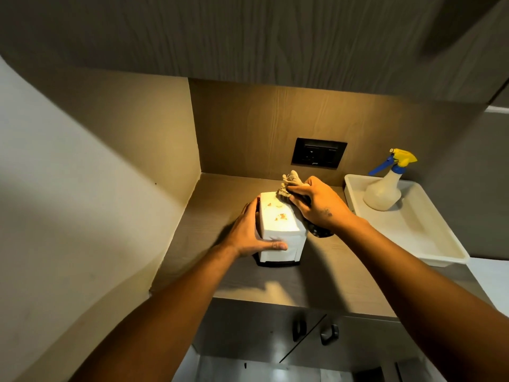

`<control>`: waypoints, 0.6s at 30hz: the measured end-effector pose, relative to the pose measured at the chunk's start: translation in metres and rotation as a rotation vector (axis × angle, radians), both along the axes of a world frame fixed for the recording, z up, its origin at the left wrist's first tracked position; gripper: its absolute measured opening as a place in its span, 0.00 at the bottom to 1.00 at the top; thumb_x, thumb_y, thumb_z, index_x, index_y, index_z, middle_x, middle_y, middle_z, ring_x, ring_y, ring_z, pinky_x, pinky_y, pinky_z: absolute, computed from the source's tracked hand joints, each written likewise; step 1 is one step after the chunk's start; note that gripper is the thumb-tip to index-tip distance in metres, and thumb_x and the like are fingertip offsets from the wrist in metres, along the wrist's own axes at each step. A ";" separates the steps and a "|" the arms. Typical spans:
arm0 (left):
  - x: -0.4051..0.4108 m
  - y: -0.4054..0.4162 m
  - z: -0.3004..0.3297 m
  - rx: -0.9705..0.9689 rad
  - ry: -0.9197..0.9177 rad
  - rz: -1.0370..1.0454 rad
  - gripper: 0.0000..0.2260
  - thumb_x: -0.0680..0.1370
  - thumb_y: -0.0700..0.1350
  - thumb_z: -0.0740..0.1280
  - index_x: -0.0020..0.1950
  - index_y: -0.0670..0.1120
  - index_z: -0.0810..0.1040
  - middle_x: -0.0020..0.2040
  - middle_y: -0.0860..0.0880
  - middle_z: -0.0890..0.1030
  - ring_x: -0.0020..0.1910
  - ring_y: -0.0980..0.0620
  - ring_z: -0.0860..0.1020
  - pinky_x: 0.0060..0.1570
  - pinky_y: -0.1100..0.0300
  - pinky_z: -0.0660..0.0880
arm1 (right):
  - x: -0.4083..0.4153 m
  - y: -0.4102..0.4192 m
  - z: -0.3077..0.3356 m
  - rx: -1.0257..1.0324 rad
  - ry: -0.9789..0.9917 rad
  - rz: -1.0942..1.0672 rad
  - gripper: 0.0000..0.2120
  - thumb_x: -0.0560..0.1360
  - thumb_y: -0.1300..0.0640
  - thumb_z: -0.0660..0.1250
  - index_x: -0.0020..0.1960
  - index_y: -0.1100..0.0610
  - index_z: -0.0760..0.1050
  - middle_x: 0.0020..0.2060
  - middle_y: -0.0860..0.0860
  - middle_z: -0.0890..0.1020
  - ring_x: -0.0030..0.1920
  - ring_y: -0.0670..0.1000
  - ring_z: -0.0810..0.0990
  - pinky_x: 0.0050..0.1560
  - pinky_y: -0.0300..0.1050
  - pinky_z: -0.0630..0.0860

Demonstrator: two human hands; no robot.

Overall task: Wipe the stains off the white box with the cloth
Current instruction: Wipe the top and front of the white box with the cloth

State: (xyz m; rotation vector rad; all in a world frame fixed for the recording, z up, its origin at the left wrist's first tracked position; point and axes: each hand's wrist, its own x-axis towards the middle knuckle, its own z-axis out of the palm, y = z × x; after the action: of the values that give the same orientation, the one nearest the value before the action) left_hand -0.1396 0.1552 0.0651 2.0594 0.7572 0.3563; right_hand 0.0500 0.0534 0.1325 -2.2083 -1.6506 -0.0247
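A white box (pixel 278 224) stands upright on the counter, with several orange-brown stains on its top face. My left hand (pixel 249 232) grips its left side, the thumb laid across the front. My right hand (pixel 316 202) holds a bunched pale cloth (pixel 289 181) pressed against the far right corner of the box top. Part of the cloth sticks up behind my fingers; a dark part hangs below my palm to the right of the box.
A white tray (pixel 429 244) lies at the right of the counter and carries a spray bottle (pixel 385 188) with a yellow and blue head. A black wall socket (pixel 318 153) sits behind the box. A cabinet overhangs the counter (pixel 316 277); a side wall stands close on the left.
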 end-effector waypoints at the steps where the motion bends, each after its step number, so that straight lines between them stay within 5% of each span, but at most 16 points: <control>1: 0.000 0.000 0.000 -0.005 0.000 -0.002 0.62 0.56 0.65 0.85 0.82 0.53 0.54 0.79 0.48 0.67 0.75 0.46 0.69 0.71 0.39 0.72 | -0.004 0.005 0.002 -0.005 -0.010 0.014 0.17 0.78 0.47 0.62 0.66 0.46 0.73 0.46 0.49 0.70 0.44 0.48 0.70 0.38 0.37 0.67; 9: -0.001 -0.002 -0.001 -0.021 -0.019 -0.007 0.61 0.56 0.63 0.86 0.81 0.54 0.55 0.77 0.48 0.70 0.73 0.47 0.71 0.68 0.40 0.75 | -0.006 -0.010 -0.009 0.071 -0.026 0.143 0.17 0.77 0.48 0.63 0.66 0.48 0.74 0.44 0.49 0.69 0.45 0.48 0.67 0.38 0.39 0.63; 15: -0.001 0.000 -0.002 -0.020 -0.030 -0.024 0.61 0.57 0.63 0.86 0.81 0.52 0.56 0.76 0.48 0.70 0.73 0.48 0.71 0.70 0.40 0.74 | -0.012 0.023 0.002 -0.016 0.028 0.205 0.14 0.79 0.52 0.62 0.63 0.52 0.76 0.59 0.55 0.72 0.54 0.53 0.72 0.50 0.39 0.67; 18: -0.002 0.000 -0.006 -0.046 -0.029 -0.013 0.61 0.54 0.67 0.85 0.79 0.54 0.58 0.74 0.49 0.72 0.71 0.49 0.73 0.68 0.42 0.76 | -0.011 0.008 -0.003 -0.025 -0.041 0.325 0.15 0.79 0.52 0.62 0.65 0.52 0.74 0.58 0.53 0.73 0.51 0.49 0.72 0.49 0.38 0.67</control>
State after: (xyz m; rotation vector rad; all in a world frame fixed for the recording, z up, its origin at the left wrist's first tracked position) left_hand -0.1416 0.1549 0.0588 2.0112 0.7276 0.3572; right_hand 0.0385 0.0617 0.1299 -1.9412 -2.0219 0.0385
